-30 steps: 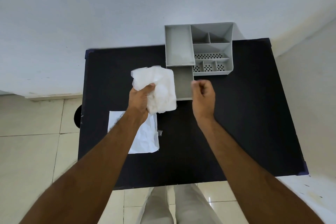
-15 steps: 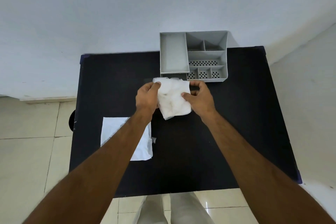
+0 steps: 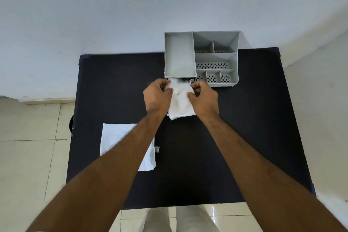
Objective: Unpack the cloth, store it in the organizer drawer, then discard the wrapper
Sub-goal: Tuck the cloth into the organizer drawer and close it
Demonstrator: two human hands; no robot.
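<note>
A white cloth (image 3: 180, 100) lies folded over the pulled-out drawer in front of the grey organizer (image 3: 201, 58); the drawer itself is hidden under it. My left hand (image 3: 157, 96) pinches the cloth's left edge, my right hand (image 3: 204, 100) pinches its right edge. The cloth's far end reaches the organizer's front, its near end hangs towards me. The flat white wrapper (image 3: 120, 137) lies on the black table (image 3: 244, 137) at the left, partly under my left forearm.
The organizer stands at the table's far edge against a white wall, with one large open bin and several small perforated compartments. A tiny scrap (image 3: 157, 149) lies beside the wrapper. Tiled floor surrounds the table; my legs show at the near edge.
My left hand carried the cloth down from the air onto the open drawer. My right hand came in and took the cloth's right side; both hands now press it together further in.
</note>
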